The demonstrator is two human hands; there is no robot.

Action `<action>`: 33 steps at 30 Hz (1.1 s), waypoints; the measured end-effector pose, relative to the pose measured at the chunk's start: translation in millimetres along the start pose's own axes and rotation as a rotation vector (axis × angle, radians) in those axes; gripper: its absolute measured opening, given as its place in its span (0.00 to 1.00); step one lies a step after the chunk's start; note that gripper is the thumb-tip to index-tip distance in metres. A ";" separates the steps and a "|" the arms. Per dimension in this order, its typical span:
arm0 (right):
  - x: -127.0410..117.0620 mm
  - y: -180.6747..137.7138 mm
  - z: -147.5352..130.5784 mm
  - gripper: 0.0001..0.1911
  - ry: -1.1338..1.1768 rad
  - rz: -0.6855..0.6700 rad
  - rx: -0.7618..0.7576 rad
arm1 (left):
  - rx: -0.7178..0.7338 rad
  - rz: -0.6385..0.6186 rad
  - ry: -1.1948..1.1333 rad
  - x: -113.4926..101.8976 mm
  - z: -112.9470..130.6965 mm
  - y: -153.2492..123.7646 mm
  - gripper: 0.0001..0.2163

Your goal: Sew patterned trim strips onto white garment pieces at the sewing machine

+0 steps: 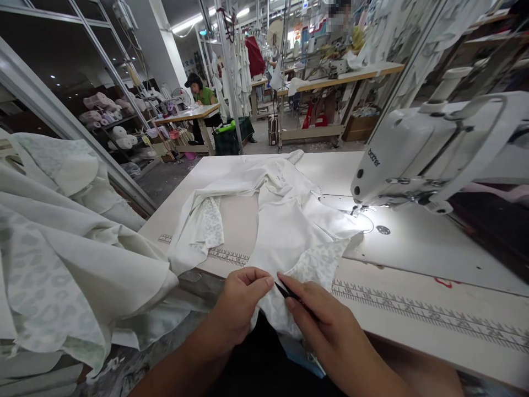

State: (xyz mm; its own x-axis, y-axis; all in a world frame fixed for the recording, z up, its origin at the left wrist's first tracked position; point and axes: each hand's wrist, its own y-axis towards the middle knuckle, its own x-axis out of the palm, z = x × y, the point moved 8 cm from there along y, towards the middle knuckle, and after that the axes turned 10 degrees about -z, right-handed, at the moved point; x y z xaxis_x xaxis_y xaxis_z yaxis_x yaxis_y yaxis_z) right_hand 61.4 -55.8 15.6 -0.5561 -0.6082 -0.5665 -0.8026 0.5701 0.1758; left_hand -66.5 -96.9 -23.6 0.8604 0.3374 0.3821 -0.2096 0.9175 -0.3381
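Note:
A white garment (281, 220) with grey-green leopard-print panels lies across the machine table and hangs over its front edge. My left hand (242, 298) is closed, pinching the garment's near edge between thumb and fingers. In my right hand (320, 311) is a slim black pointed tool (285, 289), its tip close to the left thumb and the cloth. Whether it is tweezers or thread snips I cannot tell. The garment's right corner reaches the needle area of a white sewing machine (413, 149), under its lamp.
More white and leopard-print cloth (74, 237) is heaped at the left beside the table. A printed ruler (405, 309) runs along the table's front edge. Farther back, a person in green (202, 94) sits at another sewing table (185, 114). A metal post (233, 77) stands behind.

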 end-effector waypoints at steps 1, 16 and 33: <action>-0.1 -0.6 0.1 0.21 -0.009 0.004 -0.010 | -0.006 0.001 -0.018 0.4 -1.0 0.1 0.13; -7.4 1.4 -6.0 0.20 -0.016 -0.027 -0.120 | -0.042 -0.067 -0.058 5.6 -1.3 3.3 0.12; -18.9 0.4 29.2 0.24 0.308 0.148 0.192 | 0.033 -0.165 0.155 11.6 -9.9 -3.9 0.10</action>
State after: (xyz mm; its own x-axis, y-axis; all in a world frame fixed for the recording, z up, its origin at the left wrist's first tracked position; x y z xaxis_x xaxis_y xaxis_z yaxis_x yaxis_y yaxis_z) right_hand 78.0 -27.9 2.9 -0.7248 -0.6326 -0.2730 -0.6704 0.7390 0.0674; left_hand -51.1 -98.6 -26.4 0.9449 0.1481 0.2920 -0.0733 0.9649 -0.2523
